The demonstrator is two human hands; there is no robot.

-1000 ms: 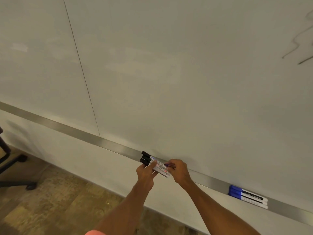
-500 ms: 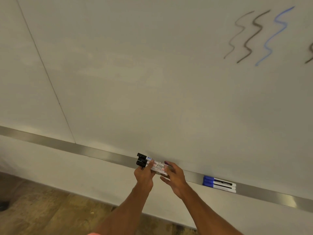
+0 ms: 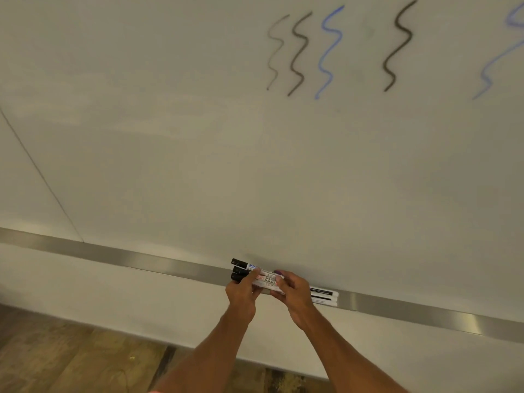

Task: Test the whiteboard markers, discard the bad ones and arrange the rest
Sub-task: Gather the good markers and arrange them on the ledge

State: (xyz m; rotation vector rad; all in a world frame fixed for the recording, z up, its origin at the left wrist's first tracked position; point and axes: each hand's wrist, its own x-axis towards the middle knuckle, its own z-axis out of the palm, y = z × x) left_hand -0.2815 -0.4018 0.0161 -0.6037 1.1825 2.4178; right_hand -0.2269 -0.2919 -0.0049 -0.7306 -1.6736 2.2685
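Three white markers with black caps (image 3: 255, 275) lie side by side as a bundle, caps to the left, just above the metal ledge (image 3: 141, 260) of the whiteboard (image 3: 198, 151). My left hand (image 3: 242, 293) grips the bundle from below near the caps. My right hand (image 3: 292, 293) holds its right end with curled fingers. Right of my right hand, two more white markers (image 3: 326, 296) rest on the ledge; their left ends are hidden behind that hand.
Wavy test strokes run across the upper board: a faint grey one (image 3: 276, 52), a dark one (image 3: 299, 53), a blue one (image 3: 329, 51), a bold black one (image 3: 397, 45) and another blue one (image 3: 499, 61) at the right edge. Wooden floor (image 3: 71, 361) lies below.
The view has swung right, bringing more test strokes into sight. My hands and the marker bundle now sit right beside the two markers on the ledge, covering their blue caps.
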